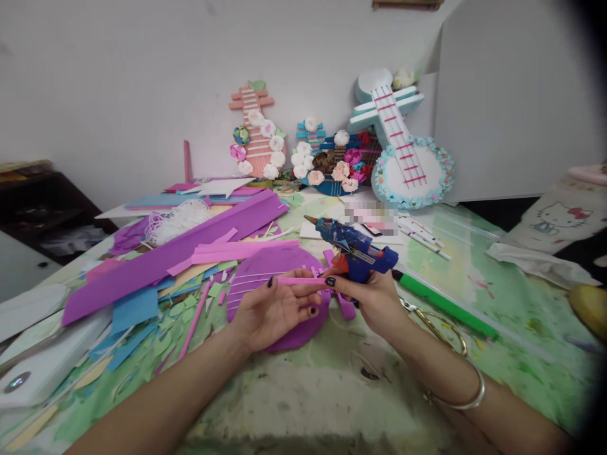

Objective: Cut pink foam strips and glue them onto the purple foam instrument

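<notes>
My left hand is palm up, with a thin pink strip held between its thumb and fingers. My right hand grips a blue hot glue gun, its nozzle pointing up and left. The right thumb also touches the strip's right end. Below both hands lies a rounded purple piece with white strings across its left part. Small purple bars stick out on its right side, partly hidden by my hands.
Purple sheet, blue scraps and white string cover the left. To the right lie a green-handled tool and gold-handled scissors. Decorated lute shapes lean on the wall. A Hello Kitty container stands far right.
</notes>
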### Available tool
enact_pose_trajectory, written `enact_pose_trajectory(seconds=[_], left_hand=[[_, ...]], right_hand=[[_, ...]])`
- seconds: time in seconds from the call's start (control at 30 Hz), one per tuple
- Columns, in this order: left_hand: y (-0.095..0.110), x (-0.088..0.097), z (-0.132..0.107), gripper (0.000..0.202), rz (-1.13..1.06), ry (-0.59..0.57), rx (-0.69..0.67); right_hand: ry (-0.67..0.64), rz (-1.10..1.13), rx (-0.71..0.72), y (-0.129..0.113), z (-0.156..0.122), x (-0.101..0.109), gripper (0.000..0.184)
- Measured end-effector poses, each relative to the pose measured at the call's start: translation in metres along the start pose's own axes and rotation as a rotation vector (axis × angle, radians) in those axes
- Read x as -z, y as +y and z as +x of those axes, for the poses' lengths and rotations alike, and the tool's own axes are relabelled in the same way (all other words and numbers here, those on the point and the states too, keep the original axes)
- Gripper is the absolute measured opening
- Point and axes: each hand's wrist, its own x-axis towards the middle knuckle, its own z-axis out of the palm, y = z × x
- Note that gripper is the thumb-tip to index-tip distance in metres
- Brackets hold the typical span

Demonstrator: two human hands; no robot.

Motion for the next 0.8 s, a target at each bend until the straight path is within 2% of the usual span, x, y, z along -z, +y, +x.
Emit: enact_pose_trajectory(seconds=[0.23,0.63,0.8], left_hand=[[-0.0008,-0.0024,-0.0009,0.052,-0.002,-0.019,0.015],[0.001,-0.0014,-0.0023,0.057,0.071,-0.007,0.003],[0.0012,-0.0013,-0.0024,0.059,0.118,-0.002,-0.001]], right_hand=[[-0.02,0.059,-0.025,-0.0068,-0.0012,0.0008,0.026],[-0.035,-0.047,0.037,-0.0065,-0.0028,0.0017,0.026],[-0.02,-0.043,-0.008,-0.0076,-0.003,0.0021,0.021]])
